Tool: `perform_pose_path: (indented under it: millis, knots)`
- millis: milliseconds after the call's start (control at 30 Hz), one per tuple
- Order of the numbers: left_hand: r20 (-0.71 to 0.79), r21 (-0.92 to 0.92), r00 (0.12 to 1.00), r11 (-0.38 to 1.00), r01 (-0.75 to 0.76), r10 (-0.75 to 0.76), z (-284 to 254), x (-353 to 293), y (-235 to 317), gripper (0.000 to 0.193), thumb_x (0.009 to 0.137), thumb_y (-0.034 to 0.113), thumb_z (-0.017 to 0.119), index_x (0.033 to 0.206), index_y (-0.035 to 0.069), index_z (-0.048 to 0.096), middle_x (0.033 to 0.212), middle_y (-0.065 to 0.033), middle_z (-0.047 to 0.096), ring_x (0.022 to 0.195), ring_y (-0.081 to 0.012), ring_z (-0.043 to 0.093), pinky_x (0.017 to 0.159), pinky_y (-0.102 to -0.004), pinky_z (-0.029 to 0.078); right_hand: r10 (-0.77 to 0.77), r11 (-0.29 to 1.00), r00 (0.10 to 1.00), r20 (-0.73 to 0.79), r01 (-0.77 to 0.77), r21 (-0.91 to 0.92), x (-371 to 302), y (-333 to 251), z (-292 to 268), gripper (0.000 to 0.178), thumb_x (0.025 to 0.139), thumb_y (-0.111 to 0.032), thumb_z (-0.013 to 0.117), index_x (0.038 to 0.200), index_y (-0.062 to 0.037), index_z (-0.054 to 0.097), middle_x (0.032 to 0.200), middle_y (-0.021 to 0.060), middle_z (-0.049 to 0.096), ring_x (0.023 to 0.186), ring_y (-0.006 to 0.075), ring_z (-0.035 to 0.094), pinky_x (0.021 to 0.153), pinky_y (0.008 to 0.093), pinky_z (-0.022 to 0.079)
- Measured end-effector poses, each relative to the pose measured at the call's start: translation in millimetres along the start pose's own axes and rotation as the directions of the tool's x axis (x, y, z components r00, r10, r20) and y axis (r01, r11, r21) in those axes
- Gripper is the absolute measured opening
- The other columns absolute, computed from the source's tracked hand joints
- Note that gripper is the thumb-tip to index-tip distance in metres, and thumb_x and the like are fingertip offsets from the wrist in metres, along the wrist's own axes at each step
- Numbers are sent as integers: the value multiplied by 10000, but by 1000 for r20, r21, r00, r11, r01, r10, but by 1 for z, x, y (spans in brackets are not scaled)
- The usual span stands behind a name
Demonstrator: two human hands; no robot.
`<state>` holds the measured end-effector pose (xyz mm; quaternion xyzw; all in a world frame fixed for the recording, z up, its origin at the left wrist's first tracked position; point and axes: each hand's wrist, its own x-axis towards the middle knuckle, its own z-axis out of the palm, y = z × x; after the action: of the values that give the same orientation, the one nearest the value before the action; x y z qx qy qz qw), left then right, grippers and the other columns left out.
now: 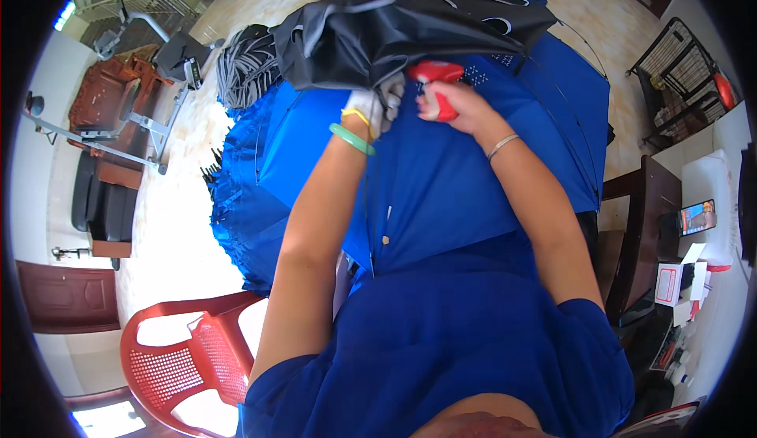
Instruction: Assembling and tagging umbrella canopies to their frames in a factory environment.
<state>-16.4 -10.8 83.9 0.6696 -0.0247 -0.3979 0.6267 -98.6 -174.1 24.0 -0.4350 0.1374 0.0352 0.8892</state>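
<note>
Wrapping its fingers around a red handheld tool (pixel 444 105), the right hand (pixel 465 108) is, in the head view, clamped on the handle, while the tool's wider red head rises above the knuckles toward the edge of a black cloth (pixel 410 32). The left hand (pixel 380 109), in a whitish glove with a yellow cuff (pixel 356 115), has its fingers bent and drawn together at that cloth's lower edge; whether they pinch the cloth or only touch it, I cannot tell. The two hands are near each other, a small gap between them, both above the blue umbrella panels (pixel 426 201) spread across the person's front. The black cloth lies in folds just beyond the hands, over the far part of the blue fabric. Both forearms reach forward and slant inward, elbows bent and wide apart, the right arm angled more sharply. A green bangle (pixel 352 139) circles the left wrist, and a silver-coloured bracelet (pixel 502 146) the right.
</note>
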Motion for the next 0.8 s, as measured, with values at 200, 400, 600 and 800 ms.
perform_pose_path:
  millis: [200,400,600,800]
  knots:
    - [73,-299,982,943,-145,174,-24,-24,6,202,920,248,566,898,47,572,696,-3,566,456,-96,455,394,-227,390,-115,990,993,28,112,86,-9,-18,7,404,880,-131,570,1245,17,482,1028,195,647,908,294,668,775,400,563]
    - [-85,126,945,944,-304,316,-23,-105,-30,236,930,264,555,963,34,592,715,-49,619,472,-138,531,447,-265,462,-155,977,986,66,163,-140,-8,-22,4,395,901,-125,517,1251,52,466,1037,192,651,914,275,671,781,376,562]
    - [121,979,670,-201,43,733,-20,-76,-95,229,897,299,554,875,73,585,662,-120,628,536,-264,641,423,-368,477,-32,931,998,54,49,-361,-55,4,25,391,904,-110,494,1265,35,457,1035,184,652,909,248,671,771,359,559]
    - [185,972,631,-234,-5,753,-19,-63,-124,227,876,303,556,787,95,534,685,-126,636,546,-320,636,413,-418,471,-48,927,999,-16,39,-373,-83,98,25,355,908,-97,495,1239,31,469,1058,156,637,953,228,655,770,329,541]
